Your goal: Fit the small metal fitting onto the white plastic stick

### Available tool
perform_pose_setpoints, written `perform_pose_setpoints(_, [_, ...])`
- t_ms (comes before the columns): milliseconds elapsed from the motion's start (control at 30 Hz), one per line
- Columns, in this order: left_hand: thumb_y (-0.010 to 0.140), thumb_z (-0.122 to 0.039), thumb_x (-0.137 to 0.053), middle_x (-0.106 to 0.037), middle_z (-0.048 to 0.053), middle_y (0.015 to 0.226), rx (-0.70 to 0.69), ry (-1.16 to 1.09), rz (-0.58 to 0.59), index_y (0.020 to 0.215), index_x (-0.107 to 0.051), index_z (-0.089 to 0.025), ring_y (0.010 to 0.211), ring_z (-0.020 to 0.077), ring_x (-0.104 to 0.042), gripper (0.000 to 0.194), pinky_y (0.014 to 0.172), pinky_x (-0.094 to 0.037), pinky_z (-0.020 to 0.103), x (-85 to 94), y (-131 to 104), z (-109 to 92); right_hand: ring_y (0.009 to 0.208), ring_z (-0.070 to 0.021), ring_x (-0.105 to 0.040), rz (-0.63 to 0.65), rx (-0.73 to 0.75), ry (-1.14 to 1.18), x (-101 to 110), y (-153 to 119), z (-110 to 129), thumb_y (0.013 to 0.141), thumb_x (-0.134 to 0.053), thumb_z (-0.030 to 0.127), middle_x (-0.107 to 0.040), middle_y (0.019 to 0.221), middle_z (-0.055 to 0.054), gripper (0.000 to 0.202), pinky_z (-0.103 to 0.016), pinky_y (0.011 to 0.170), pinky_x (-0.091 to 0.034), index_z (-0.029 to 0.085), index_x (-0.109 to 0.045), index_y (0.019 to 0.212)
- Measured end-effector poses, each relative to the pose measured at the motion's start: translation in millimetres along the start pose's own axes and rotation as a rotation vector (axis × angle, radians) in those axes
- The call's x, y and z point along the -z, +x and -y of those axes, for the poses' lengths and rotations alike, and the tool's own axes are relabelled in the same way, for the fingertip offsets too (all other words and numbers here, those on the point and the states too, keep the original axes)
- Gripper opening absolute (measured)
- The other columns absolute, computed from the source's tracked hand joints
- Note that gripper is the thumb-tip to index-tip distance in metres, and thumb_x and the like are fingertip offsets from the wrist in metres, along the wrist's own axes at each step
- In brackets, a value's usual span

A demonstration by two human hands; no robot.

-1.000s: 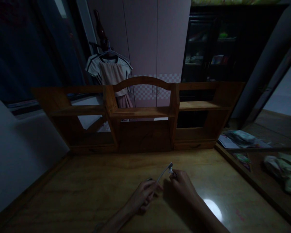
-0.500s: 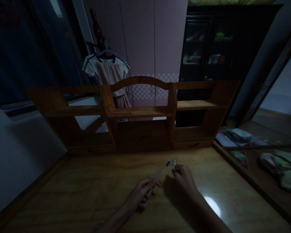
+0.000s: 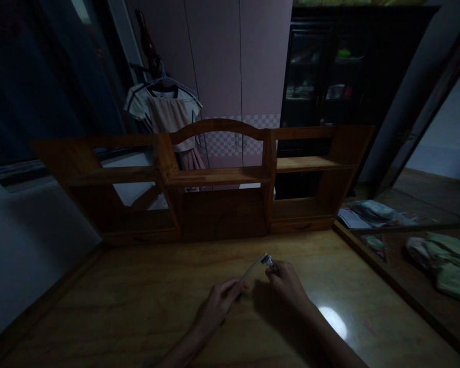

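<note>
Over a glossy wooden desk (image 3: 138,306), my left hand (image 3: 218,305) grips the lower end of a thin pale stick-like tool (image 3: 253,267) that slants up to the right. My right hand (image 3: 285,281) pinches a small metallic piece (image 3: 270,262) against the tool's upper tip. The room is dim and I cannot tell what the tool or the small piece is. Both forearms come in from the bottom edge.
A wooden shelf unit (image 3: 214,179) with open compartments stands along the desk's back edge. Clothes on a hanger (image 3: 163,110) hang behind it, near a pink wardrobe and a dark glass cabinet (image 3: 329,76). Papers and cloth (image 3: 440,258) lie to the right. A light glare (image 3: 331,322) shines on the desk.
Both hands stay joined at the tool's tip; half a second ago the small piece was slightly apart from the tip, now it meets it. The view has drifted a little rightward.
</note>
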State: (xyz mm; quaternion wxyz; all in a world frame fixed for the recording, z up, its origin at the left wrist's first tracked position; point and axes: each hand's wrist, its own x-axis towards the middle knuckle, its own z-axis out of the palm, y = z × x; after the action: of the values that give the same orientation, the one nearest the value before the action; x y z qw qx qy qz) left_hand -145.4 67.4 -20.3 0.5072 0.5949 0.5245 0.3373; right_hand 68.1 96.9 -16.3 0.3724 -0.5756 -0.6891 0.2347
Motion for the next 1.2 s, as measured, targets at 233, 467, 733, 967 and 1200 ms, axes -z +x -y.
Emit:
perform_pose_setpoints(233, [0.085,-0.053,-0.044,-0.067,0.004,0.091,-0.138,0.057,-0.006,0.094,-0.069,-0.019,0.085,0.0190,-0.057,0.043,0.077,-0.043,0.025,-1.8,-2.1,-6.7,0.056,-0.0125,-0.048,0.004,0.005,-0.024,-1.6,-0.7,0.5,0.075,-0.044,0.016,-0.054,0.058,-0.001,0.016,-0.022,0.052,-0.024,0.014,-0.054,0.062])
perform_pose_setpoints(467, [0.086,-0.051,-0.042,-0.068,0.004,0.092,-0.144,0.041,-0.046,0.094,-0.068,-0.018,0.087,0.0203,-0.059,0.043,0.083,-0.042,0.027,-1.3,-1.3,-4.5,0.056,-0.0123,-0.047,-0.002,0.009,-0.019,-1.3,-0.8,0.6,0.074,-0.044,0.015,-0.054,0.058,-0.001,0.016,-0.022,0.052,-0.024,0.013,-0.054,0.062])
perform_pose_setpoints(733, [0.087,-0.049,-0.043,-0.068,0.003,0.096,-0.167,0.055,-0.047,0.094,-0.068,-0.019,0.091,0.0201,-0.059,0.040,0.086,-0.042,0.027,-3.5,1.3,1.9,0.055,-0.0121,-0.047,0.000,-0.008,-0.028,-3.1,-0.1,-3.3,0.073,-0.044,0.015,-0.054,0.057,-0.001,0.016,-0.021,0.052,-0.024,0.013,-0.056,0.062])
perform_pose_setpoints(967, [0.088,-0.048,-0.042,-0.069,0.003,0.093,-0.175,0.056,-0.058,0.090,-0.069,-0.018,0.089,0.0198,-0.060,0.040,0.084,-0.043,0.027,-3.3,-1.2,-2.5,0.055,-0.0125,-0.047,-0.003,-0.017,-0.035,-1.7,0.2,-0.7,0.074,-0.044,0.015,-0.054,0.057,-0.001,0.016,-0.022,0.052,-0.024,0.014,-0.055,0.062])
perform_pose_setpoints(1200, [0.088,-0.047,-0.042,-0.069,0.003,0.090,-0.172,0.073,-0.063,0.088,-0.068,-0.019,0.087,0.0200,-0.060,0.038,0.083,-0.043,0.027,-2.4,-0.1,-0.9,0.055,-0.0120,-0.047,0.000,0.012,-0.015,-2.5,0.1,-1.3,0.073,-0.044,0.014,-0.053,0.057,-0.001,0.014,-0.021,0.052,-0.024,0.014,-0.053,0.062])
